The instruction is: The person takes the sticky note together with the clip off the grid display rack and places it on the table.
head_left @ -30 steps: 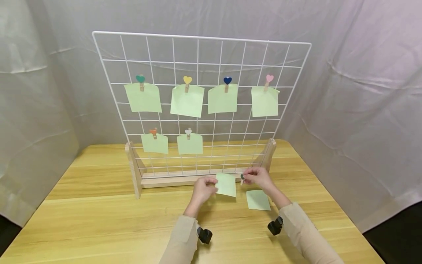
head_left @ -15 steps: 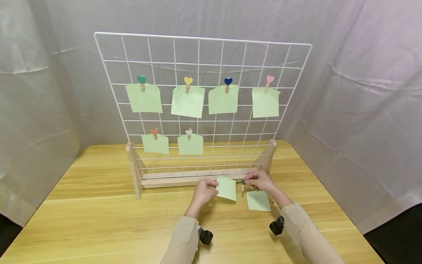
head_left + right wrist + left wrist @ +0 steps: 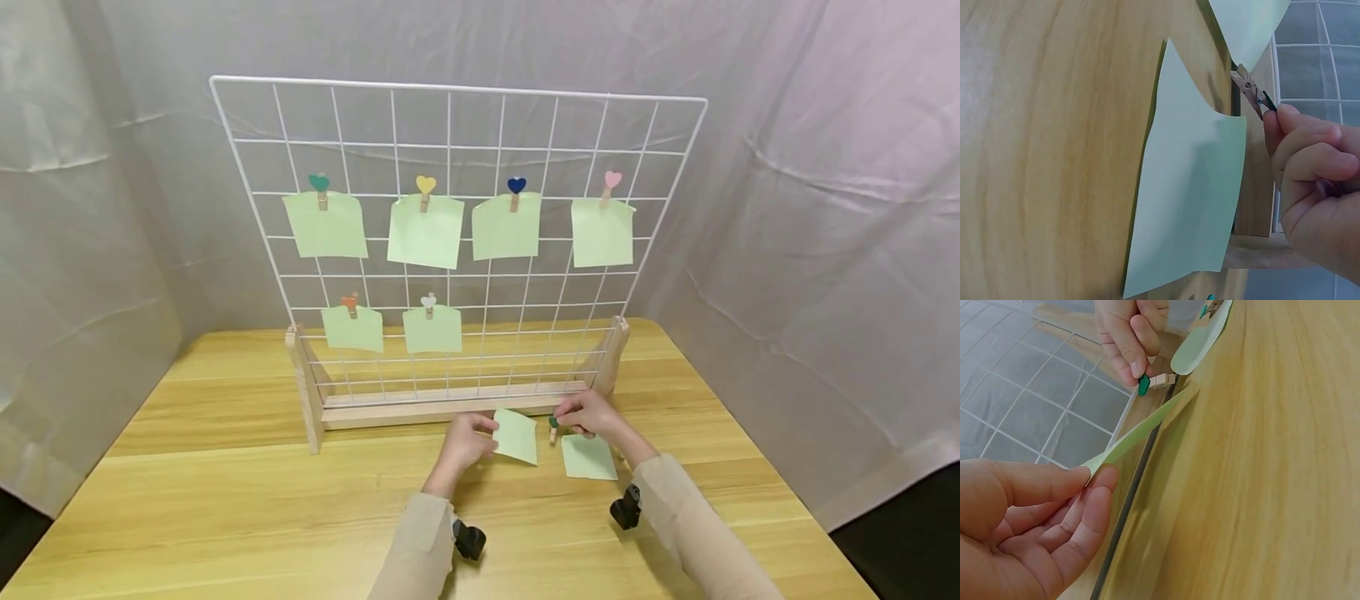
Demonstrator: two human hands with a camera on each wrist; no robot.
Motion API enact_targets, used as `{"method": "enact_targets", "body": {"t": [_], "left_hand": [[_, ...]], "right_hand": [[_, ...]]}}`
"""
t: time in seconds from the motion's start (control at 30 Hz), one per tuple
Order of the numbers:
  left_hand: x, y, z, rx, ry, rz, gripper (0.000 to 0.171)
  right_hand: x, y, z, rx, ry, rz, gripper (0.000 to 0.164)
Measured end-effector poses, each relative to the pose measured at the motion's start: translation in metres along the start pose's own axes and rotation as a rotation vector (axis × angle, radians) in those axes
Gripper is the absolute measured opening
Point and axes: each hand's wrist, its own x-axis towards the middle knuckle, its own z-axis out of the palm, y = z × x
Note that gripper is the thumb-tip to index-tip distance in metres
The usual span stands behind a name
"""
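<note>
My left hand (image 3: 467, 442) pinches a pale green paper note (image 3: 516, 436) by its left edge, thumb on one side and fingers on the other, as the left wrist view shows. Just right of it, my right hand (image 3: 588, 414) holds a small wooden clothespin (image 3: 553, 432) with a dark green decoration by its handle end. The clothespin's (image 3: 1249, 87) tip points away from the fingertips, near the held note in the right wrist view. A second green note (image 3: 589, 457) lies on the table below my right hand, its edges curled up.
Behind my hands stands a white wire grid (image 3: 450, 150) in a wooden base (image 3: 420, 412). Several green notes hang on it from heart clothespins, such as the blue one (image 3: 516, 187). Another green-topped clip (image 3: 1208, 309) lies by the table note. Grey curtains (image 3: 795, 275) surround the table.
Both hands have come down a little, away from the grid, with the note and the clothespin. The note on the table and those on the grid stay where they were.
</note>
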Motion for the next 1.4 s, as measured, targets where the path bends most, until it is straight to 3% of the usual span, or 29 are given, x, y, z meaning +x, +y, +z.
{"method": "enact_targets", "body": {"t": [0.77, 1.4], "left_hand": [[0.004, -0.005, 0.01, 0.002, -0.024, -0.038, 0.021], [0.001, 0.0, 0.009, 0.18, -0.058, -0.031, 0.017]], "right_hand": [[0.009, 0.004, 0.004, -0.075, -0.005, 0.064, 0.008], [0.008, 0.005, 0.006, -0.098, 0.02, 0.051, 0.004]]}}
